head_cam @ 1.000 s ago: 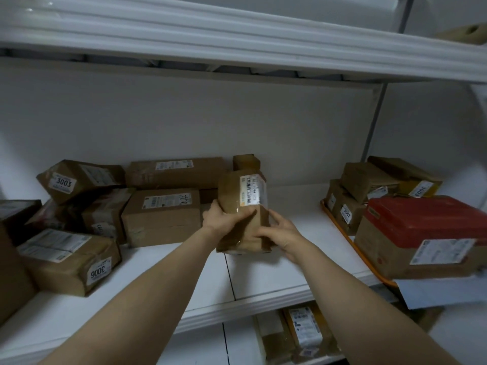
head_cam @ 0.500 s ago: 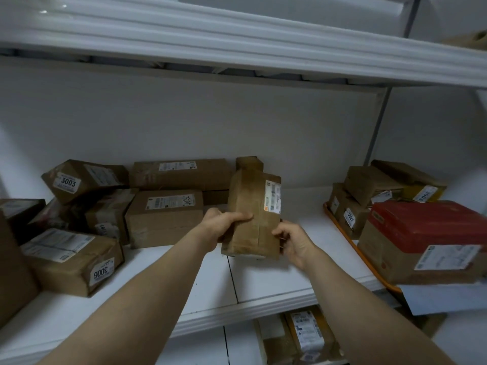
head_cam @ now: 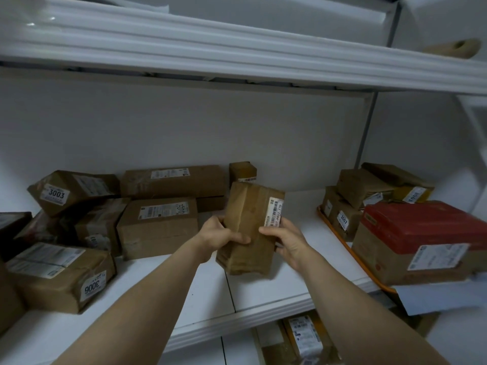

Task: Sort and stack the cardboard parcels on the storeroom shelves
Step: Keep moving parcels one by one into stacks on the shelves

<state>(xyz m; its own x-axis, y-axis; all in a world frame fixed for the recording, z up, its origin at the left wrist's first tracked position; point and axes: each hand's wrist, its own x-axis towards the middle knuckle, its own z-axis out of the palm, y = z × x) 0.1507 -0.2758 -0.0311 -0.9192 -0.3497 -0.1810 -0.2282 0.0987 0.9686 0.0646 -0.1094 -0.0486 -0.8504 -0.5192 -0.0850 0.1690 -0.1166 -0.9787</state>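
1. Over the middle shelf, two bare arms reach forward and slightly upward, and both hands meet at one parcel.
2. The left hand grips the left edge of the parcel: the thumb lies across the front face and the other fingers go behind it.
3. The right hand holds the right edge in the same way, with the thumb on the front and the fingers curled round the side, just below the label.
4. The parcel stands on its short end, and its top leans a little to the right. Whether its lower end touches the shelf, I cannot tell.
5. It is plain brown cardboard, wrinkled, with a long crease running down the front. The white label carries a barcode and sits on the right side face, near the top.
6. On the left of the shelf lies a heap of other brown parcels. One shows a tag 3003, and another shows a tag 3006, which reads upside down.
7. On the right, an orange tray holds more parcels and a box with a red top.
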